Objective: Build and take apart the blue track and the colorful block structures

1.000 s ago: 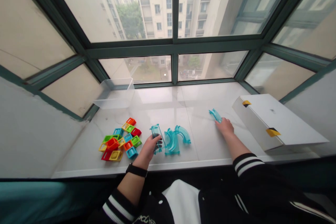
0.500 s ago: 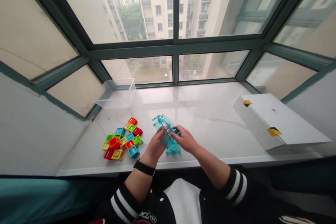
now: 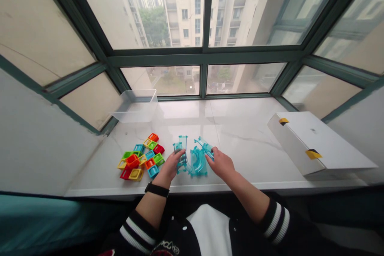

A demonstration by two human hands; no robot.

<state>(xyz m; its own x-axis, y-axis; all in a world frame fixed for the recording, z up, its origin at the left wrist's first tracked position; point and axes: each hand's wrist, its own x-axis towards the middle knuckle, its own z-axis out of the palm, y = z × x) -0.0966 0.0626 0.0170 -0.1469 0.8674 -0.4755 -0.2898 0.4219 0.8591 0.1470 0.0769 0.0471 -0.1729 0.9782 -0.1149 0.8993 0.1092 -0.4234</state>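
Your left hand (image 3: 171,165) curls round teal frame (image 3: 177,147); right hand (image 3: 222,165), nearer teal curve (image 3: 195,164) at nine o'clock, pinches strip (image 3: 204,145) angled ten-to-four.

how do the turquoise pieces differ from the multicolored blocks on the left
The turquoise pieces are see-through; the blocks look opaque. The turquoise pieces share one color; the blocks mix red, orange, yellow, green and blue. The left hand and right hand hold turquoise pieces; neither touches the blocks. Some of each rest on the white ledge.
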